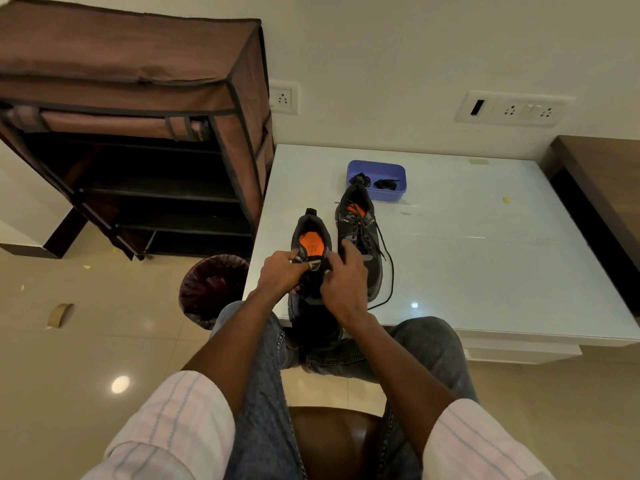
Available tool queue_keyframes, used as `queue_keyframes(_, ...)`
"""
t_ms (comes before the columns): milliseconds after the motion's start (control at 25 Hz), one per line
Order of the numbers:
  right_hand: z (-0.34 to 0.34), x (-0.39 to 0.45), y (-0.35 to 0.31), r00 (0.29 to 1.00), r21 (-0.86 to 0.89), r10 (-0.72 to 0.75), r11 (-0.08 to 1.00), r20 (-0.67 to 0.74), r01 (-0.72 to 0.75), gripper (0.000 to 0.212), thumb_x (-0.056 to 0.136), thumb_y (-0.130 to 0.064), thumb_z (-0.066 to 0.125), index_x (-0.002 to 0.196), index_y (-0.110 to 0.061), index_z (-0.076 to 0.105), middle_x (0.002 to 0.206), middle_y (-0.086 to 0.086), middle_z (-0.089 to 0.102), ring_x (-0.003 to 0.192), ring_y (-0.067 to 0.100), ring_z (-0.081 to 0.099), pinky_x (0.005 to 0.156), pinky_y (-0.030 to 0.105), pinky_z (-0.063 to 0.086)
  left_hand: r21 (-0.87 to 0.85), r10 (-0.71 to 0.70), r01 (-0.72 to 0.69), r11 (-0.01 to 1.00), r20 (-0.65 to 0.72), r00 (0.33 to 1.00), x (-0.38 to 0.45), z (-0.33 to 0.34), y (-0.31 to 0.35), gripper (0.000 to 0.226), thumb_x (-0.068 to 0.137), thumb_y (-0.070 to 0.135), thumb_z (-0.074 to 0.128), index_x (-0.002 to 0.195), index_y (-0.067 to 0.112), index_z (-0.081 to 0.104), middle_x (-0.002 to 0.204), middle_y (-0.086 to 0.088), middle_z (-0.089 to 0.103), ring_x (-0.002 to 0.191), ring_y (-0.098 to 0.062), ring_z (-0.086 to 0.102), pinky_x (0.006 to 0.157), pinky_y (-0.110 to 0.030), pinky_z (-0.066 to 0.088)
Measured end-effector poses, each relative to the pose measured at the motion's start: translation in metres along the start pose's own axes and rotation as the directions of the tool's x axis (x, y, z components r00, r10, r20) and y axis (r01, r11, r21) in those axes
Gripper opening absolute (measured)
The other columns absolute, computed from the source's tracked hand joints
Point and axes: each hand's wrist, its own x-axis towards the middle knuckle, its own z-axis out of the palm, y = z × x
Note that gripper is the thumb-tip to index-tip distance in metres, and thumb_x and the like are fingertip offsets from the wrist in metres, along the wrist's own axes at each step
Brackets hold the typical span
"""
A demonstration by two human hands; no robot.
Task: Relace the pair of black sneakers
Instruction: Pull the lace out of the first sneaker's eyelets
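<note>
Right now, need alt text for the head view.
A seated person's left hand and right hand work at the tongue of a black sneaker on a white table. Beside it lies the second sneaker, loosely laced, near a blue tray holding laces.

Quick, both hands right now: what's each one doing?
Left hand: pinching the near sneaker at its tongue.
Right hand: fingers curled at the same sneaker's eyelets; grip cannot be told.

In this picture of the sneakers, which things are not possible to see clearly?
Head view only:
- Near sneaker: its eyelets and lace are hidden by the left hand and right hand.
- Blue tray: dark bundles inside, too small to identify.
- Shoe rack: shelves too dark, cut off at left edge.
</note>
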Motion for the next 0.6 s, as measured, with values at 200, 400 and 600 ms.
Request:
queue_keyframes(200, 0.01, 0.003, 0.006, 0.954, -0.088, -0.151, 0.98, 0.26, 0.179, 0.024, 0.093, -0.013, 0.054, 0.114, -0.014, 0.065, 0.159, 0.009, 0.024, 0.128, 0.032, 0.045, 0.108, 0.05, 0.037, 0.055, 0.032, -0.034, 0.998, 0.023, 0.999, -0.001, -0.001, 0.0, 0.047, 0.09, 0.036, 0.07, 0.134, 0.021, 0.061, 0.078, -0.008, 0.072, 0.06, -0.028, 0.071, 0.06, -0.038, 0.063)
queue_keyframes(400, -0.008, 0.003, 0.004, 0.985, 0.24, 0.17, 0.955, 0.031, -0.172, 0.011, 0.091, -0.001, 0.045, 0.096, -0.009, 0.051, 0.105, 0.002, 0.056, 0.077, 0.025, 0.057, 0.063, 0.034, 0.045, 0.071, 0.007, -0.008, 0.997, 0.013, 1.0, 0.001, -0.001, -0.003, 0.052, 0.089, 0.035, 0.07, 0.137, 0.022, 0.058, 0.09, -0.008, 0.073, 0.052, -0.02, 0.067, 0.049, -0.03, 0.056)
queue_keyframes(600, -0.021, 0.015, 0.021, 0.845, 0.24, 0.482, 0.87, -0.232, -0.43, 0.027, 0.086, 0.003, 0.055, 0.111, -0.007, 0.06, 0.132, 0.013, 0.047, 0.112, 0.032, 0.055, 0.091, 0.041, 0.05, 0.068, -0.006, 0.004, 0.998, 0.018, 1.0, 0.004, -0.002, -0.004, 0.055, 0.089, 0.03, 0.07, 0.141, 0.02, 0.054, 0.093, -0.01, 0.074, 0.052, -0.02, 0.065, 0.044, -0.027, 0.051)
